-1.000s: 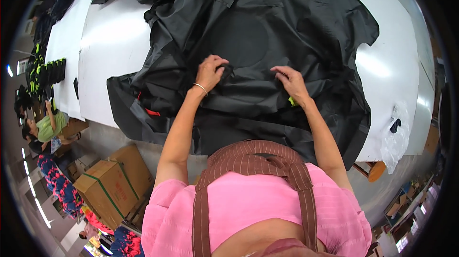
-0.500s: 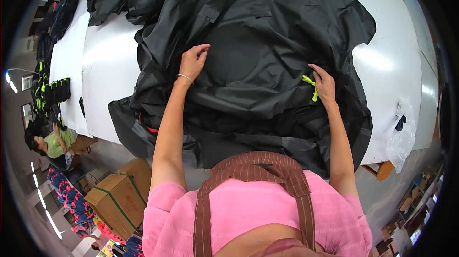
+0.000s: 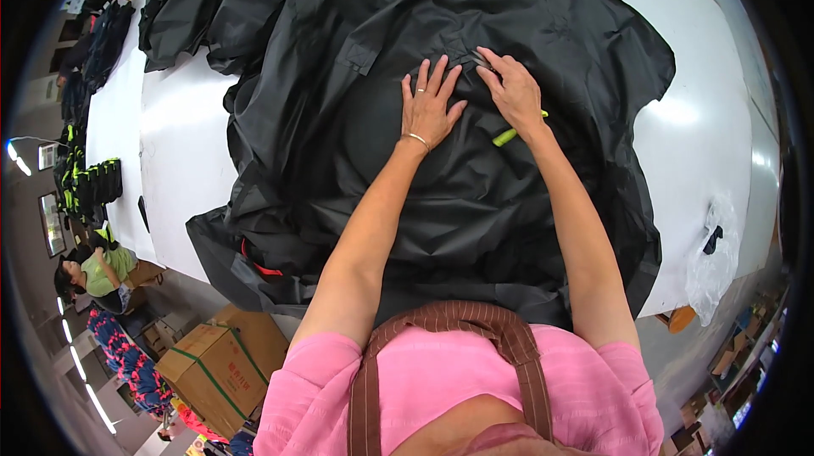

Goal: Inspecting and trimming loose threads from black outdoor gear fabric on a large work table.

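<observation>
Had my left grip spread open on wrinkly black fabric, right grip curled just beside, couldn't tell if closed.

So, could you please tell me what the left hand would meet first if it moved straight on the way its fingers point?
Probably the small squarish patch on the black fabric, just beyond the left hand, though any height difference is unclear.
</observation>
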A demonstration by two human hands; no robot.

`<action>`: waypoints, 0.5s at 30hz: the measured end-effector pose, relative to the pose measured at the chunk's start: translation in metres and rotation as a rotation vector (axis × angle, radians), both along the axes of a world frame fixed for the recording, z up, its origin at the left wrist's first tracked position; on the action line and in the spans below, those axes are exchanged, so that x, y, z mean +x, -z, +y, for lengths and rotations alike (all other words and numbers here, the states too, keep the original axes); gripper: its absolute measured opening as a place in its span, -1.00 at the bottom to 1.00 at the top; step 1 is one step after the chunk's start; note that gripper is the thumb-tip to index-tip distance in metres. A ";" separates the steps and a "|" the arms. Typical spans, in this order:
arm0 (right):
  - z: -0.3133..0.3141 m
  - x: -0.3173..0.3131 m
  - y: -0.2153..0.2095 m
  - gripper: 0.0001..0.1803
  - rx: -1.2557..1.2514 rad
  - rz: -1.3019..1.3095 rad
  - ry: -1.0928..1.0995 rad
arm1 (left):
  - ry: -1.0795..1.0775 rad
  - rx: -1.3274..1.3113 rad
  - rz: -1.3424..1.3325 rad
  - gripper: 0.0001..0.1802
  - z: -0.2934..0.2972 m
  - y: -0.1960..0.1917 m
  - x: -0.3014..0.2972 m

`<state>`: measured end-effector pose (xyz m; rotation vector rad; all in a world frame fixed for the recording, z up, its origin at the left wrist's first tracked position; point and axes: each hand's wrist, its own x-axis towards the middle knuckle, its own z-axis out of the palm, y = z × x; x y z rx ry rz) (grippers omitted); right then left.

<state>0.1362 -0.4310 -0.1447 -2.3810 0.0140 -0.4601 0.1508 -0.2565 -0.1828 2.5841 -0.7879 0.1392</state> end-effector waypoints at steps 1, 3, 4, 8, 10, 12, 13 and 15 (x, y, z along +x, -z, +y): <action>0.000 0.006 0.005 -0.67 -0.130 0.031 0.047 | 0.000 0.011 0.012 -0.26 0.000 0.004 -0.001; 0.000 0.013 0.016 -0.66 -0.192 0.048 0.025 | -0.022 0.009 -0.010 -0.26 0.001 0.007 0.000; 0.000 0.014 0.020 -0.66 -0.233 0.047 0.032 | -0.023 0.008 -0.013 -0.26 0.001 0.008 0.000; 0.002 0.016 0.027 -0.67 -0.332 -0.019 0.092 | -0.012 0.003 -0.003 -0.26 0.000 0.007 0.000; 0.005 0.016 0.025 -0.67 -0.376 -0.049 0.076 | -0.032 0.002 -0.001 -0.27 0.000 0.006 0.000; 0.008 0.016 0.021 -0.67 -0.426 -0.076 0.089 | -0.035 -0.002 0.005 -0.27 0.000 0.005 0.000; 0.009 0.016 0.019 -0.67 -0.453 -0.085 0.093 | -0.036 0.004 0.001 -0.27 0.001 0.005 0.000; 0.011 0.016 0.016 -0.67 -0.484 -0.098 0.096 | -0.038 0.006 -0.006 -0.27 0.001 0.004 0.000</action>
